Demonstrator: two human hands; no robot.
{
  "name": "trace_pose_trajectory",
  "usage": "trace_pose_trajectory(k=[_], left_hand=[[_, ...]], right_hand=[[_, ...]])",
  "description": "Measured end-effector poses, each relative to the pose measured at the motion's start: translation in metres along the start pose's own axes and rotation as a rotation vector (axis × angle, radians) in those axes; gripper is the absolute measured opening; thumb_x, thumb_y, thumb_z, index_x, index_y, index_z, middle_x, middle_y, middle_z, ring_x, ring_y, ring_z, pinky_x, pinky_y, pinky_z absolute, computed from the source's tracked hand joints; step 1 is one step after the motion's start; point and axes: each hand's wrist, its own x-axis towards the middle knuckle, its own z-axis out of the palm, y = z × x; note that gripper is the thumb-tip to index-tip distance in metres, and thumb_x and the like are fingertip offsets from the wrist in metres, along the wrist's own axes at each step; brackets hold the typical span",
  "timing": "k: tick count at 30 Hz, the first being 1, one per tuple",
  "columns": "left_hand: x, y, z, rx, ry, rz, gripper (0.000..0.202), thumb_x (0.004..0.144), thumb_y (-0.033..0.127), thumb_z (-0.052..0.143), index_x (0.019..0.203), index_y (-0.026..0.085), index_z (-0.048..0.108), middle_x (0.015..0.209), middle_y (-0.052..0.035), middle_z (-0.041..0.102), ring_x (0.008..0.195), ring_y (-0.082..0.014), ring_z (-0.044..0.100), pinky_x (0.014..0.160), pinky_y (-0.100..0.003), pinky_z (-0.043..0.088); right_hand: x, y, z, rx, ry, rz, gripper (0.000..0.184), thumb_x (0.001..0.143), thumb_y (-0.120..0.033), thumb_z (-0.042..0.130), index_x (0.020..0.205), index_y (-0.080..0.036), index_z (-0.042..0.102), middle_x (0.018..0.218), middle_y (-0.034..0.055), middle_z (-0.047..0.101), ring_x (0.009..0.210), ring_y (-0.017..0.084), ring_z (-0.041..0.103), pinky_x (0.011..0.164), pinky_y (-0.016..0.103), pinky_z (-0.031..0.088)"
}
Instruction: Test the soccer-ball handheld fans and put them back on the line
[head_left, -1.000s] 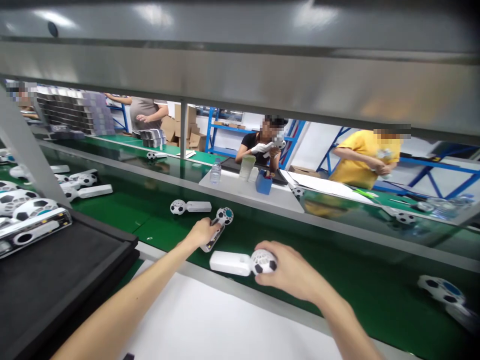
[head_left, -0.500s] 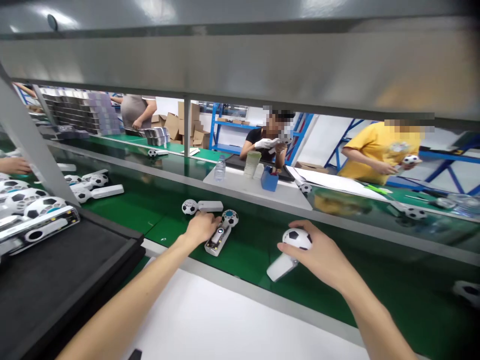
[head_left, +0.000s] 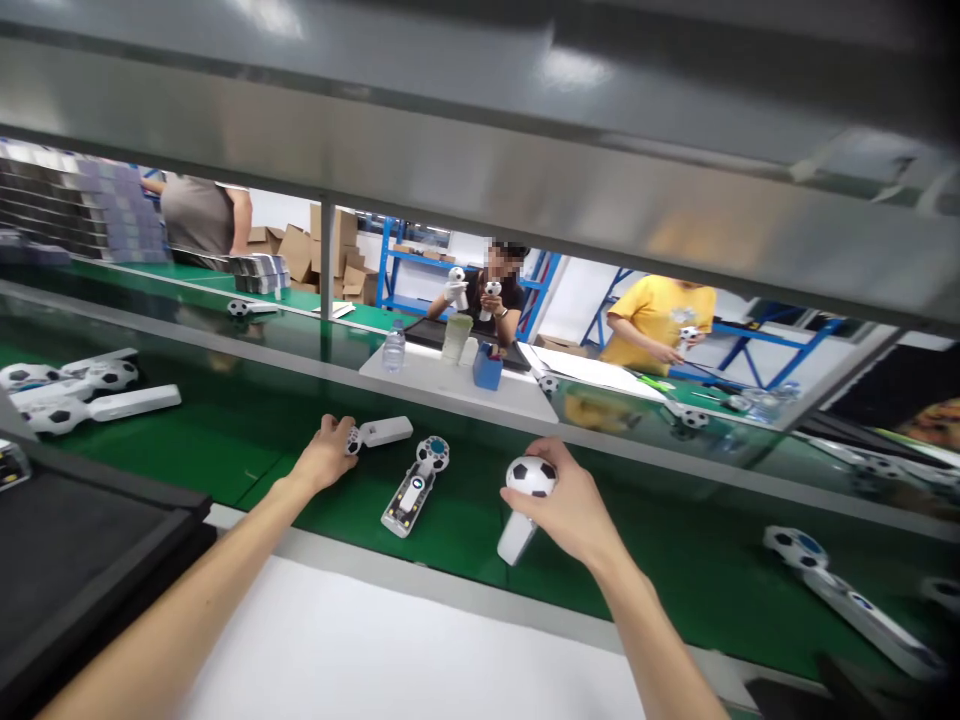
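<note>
My right hand [head_left: 574,500] grips the ball head of a soccer-ball-patterned handheld device [head_left: 517,537], thumb and fingers round the ball, its white handle slanting down over the green belt. Over to the left, my left hand [head_left: 326,460] has its fingers round the ball end of a second such device [head_left: 388,431], which lies on the belt with its white handle to the right. Between the hands rests a third device [head_left: 409,500], its handle open and showing dark inner parts, with a blue disc on the ball. My left fingers partly hide the second ball.
The green belt [head_left: 247,440] runs across in front of me, with several more ball-headed devices [head_left: 135,402] at left and another [head_left: 847,595] at right. A black foam-edged tray [head_left: 112,560] stands at lower left, beside a white sheet [head_left: 390,650]. Co-workers sit and stand opposite.
My left hand has moved from beside the open-handled device to the ball end of the one behind it. The device in my right hand has tilted more upright. The view has turned right.
</note>
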Motion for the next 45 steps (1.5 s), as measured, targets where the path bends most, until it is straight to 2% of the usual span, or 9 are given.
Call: trace_pose_trajectory(k=[3, 9, 14, 18, 27, 30, 35, 40, 45], left_hand=[[-0.004, 0.010, -0.006, -0.050, -0.037, 0.018, 0.043, 0.090, 0.035, 0.063, 0.128, 0.017, 0.052, 0.117, -0.0093, 0.059, 0.092, -0.0203, 0.061, 0.081, -0.039, 0.053], [-0.011, 0.042, -0.041, -0.087, 0.033, 0.031, 0.047, 0.075, 0.029, 0.065, 0.120, 0.023, 0.053, 0.108, -0.0070, 0.063, 0.092, -0.0247, 0.063, 0.074, -0.030, 0.046], [-0.020, 0.066, -0.078, -0.061, 0.086, 0.028, 0.049, 0.068, 0.030, 0.064, 0.115, 0.025, 0.054, 0.105, -0.0067, 0.066, 0.086, -0.0289, 0.064, 0.065, -0.030, 0.041], [-0.026, 0.074, -0.090, -0.060, 0.075, 0.017, 0.050, 0.065, 0.032, 0.066, 0.113, 0.025, 0.054, 0.098, -0.0072, 0.068, 0.080, -0.0299, 0.064, 0.059, -0.031, 0.038], [-0.021, 0.068, -0.073, -0.386, 0.081, -0.060, 0.064, 0.066, 0.043, 0.072, 0.121, 0.022, 0.046, 0.093, -0.0081, 0.069, 0.079, -0.0289, 0.068, 0.058, -0.030, 0.048], [-0.018, 0.065, -0.054, -0.573, 0.072, -0.060, 0.070, 0.066, 0.044, 0.075, 0.124, 0.022, 0.045, 0.100, -0.0080, 0.071, 0.088, -0.0282, 0.070, 0.067, -0.031, 0.054], [-0.016, 0.065, -0.017, -0.834, -0.009, -0.023, 0.051, 0.073, 0.052, 0.068, 0.111, 0.018, 0.060, 0.107, -0.0100, 0.073, 0.102, -0.0295, 0.068, 0.085, -0.035, 0.054], [-0.020, 0.069, -0.011, -0.984, 0.052, -0.021, 0.053, 0.084, 0.055, 0.057, 0.122, 0.018, 0.056, 0.122, -0.0110, 0.068, 0.112, -0.0290, 0.064, 0.094, -0.036, 0.049], [-0.022, 0.075, -0.019, -1.050, 0.091, -0.084, 0.052, 0.085, 0.055, 0.058, 0.125, 0.022, 0.055, 0.120, -0.0082, 0.067, 0.103, -0.0273, 0.065, 0.086, -0.035, 0.050]], right_hand=[[-0.005, -0.004, 0.002, 0.066, 0.053, -0.060, 0.037, 0.064, -0.030, 0.072, 0.095, -0.023, 0.053, 0.079, -0.0003, 0.066, 0.067, 0.021, 0.062, 0.061, 0.031, 0.049], [-0.017, -0.013, 0.003, 0.224, 0.157, -0.231, 0.042, 0.062, -0.028, 0.075, 0.096, -0.023, 0.051, 0.097, 0.0050, 0.067, 0.080, 0.023, 0.065, 0.067, 0.032, 0.052], [-0.026, -0.023, 0.004, 0.351, 0.168, -0.416, 0.051, 0.064, -0.023, 0.077, 0.107, -0.025, 0.049, 0.105, 0.0041, 0.066, 0.082, 0.019, 0.066, 0.070, 0.030, 0.055], [-0.032, -0.030, 0.004, 0.426, 0.196, -0.568, 0.051, 0.064, -0.015, 0.079, 0.110, -0.024, 0.057, 0.105, 0.0053, 0.066, 0.083, 0.020, 0.065, 0.067, 0.028, 0.054], [-0.058, -0.061, -0.001, 0.676, 0.127, -0.643, 0.046, 0.062, -0.011, 0.075, 0.102, -0.024, 0.058, 0.098, 0.0057, 0.065, 0.087, 0.023, 0.064, 0.072, 0.035, 0.054], [-0.065, -0.070, -0.003, 0.832, 0.060, -0.613, 0.039, 0.066, -0.020, 0.078, 0.100, -0.024, 0.059, 0.094, 0.0056, 0.064, 0.077, 0.021, 0.063, 0.066, 0.034, 0.055], [-0.063, -0.070, -0.003, 1.010, -0.094, -0.519, 0.038, 0.070, -0.043, 0.081, 0.097, -0.023, 0.063, 0.086, 0.0057, 0.067, 0.072, 0.021, 0.064, 0.063, 0.033, 0.055], [-0.057, -0.059, 0.017, 0.720, 0.002, -0.343, 0.032, 0.068, -0.025, 0.078, 0.097, -0.023, 0.064, 0.091, 0.0039, 0.069, 0.070, 0.017, 0.064, 0.057, 0.025, 0.052], [-0.057, -0.051, 0.046, 0.454, -0.004, -0.446, 0.057, 0.064, -0.021, 0.081, 0.112, -0.026, 0.050, 0.100, 0.0035, 0.066, 0.074, 0.018, 0.067, 0.060, 0.027, 0.056]])
